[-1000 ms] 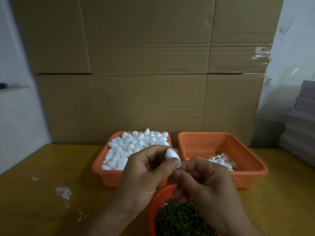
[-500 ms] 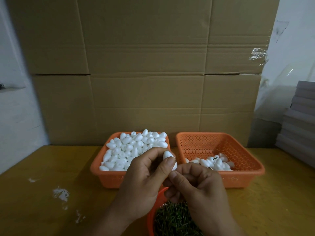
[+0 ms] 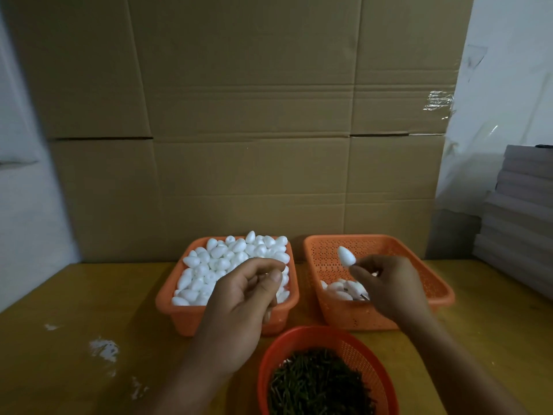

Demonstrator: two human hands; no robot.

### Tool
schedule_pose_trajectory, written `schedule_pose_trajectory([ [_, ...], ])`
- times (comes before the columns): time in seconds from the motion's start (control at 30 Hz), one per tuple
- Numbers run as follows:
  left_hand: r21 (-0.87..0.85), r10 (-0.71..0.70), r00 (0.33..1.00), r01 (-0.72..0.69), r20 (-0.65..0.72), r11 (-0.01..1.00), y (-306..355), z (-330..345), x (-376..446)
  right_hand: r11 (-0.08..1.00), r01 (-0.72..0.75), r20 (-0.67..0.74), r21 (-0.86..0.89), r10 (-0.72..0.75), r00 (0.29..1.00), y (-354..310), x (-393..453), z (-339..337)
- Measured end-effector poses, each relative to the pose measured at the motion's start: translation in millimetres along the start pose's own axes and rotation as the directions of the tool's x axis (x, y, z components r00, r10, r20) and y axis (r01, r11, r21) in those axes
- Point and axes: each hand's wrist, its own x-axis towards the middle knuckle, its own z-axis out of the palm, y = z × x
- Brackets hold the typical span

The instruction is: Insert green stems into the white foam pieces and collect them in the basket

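**Stemmed piece heads for the collection basket**

While the right hand (image 3: 389,287) hovers over the right-hand basket (image 3: 389,244), it pinches a white foam piece (image 3: 346,255) from below, presumably by its stem, though the stem itself is hidden by the fingertips. That low hold makes sense: it keeps the piece upright and ready to drop among the finished pieces (image 3: 341,290) lying at the basket's near-left corner. Over on the left, the left hand (image 3: 242,298) sits above the full tray of foam pieces (image 3: 227,262), fingers curled with thumb against forefinger; something pale shows beneath it, but whether it grips a fresh piece, I cannot tell. The layout reads like a small production line: raw foam far left, finished work far right, and the round red basket of green stems (image 3: 320,381) nearest on the counter (image 3: 74,310), within easy reach of both hands. No brand, label or legible writing appears anywhere, not even on the cardboard backdrop (image 3: 254,130).
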Motion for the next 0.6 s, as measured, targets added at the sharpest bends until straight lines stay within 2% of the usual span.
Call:
schedule_pose_trajectory([
  [0.13, 0.04, 0.012, 0.999, -0.01, -0.048, 0.999, 0, -5, 0, 0.927, -0.072, 0.054, -0.368, 0.098, 0.994, 27, 30, 3],
  [0.23, 0.057, 0.025, 0.997, -0.02, -0.075, 0.998, 0, -10, 2, 0.854, -0.104, 0.085, -0.509, 0.17, 0.982, 37, 39, 10],
  [0.37, 0.125, 0.061, 0.992, -0.047, -0.112, 0.991, -2, -19, 7, 0.827, -0.117, 0.118, -0.55, 0.215, 0.97, 37, 46, 11],
  [0.5, 0.203, 0.091, 0.991, -0.069, -0.101, 0.977, -6, -24, 9, 0.827, -0.089, 0.213, -0.556, 0.245, 0.946, 36, 55, 11],
  [0.6, 0.221, 0.094, 0.991, -0.072, -0.09, 0.973, -8, -26, 10, 0.816, -0.09, 0.234, -0.572, 0.267, 0.935, 37, 60, 9],
])
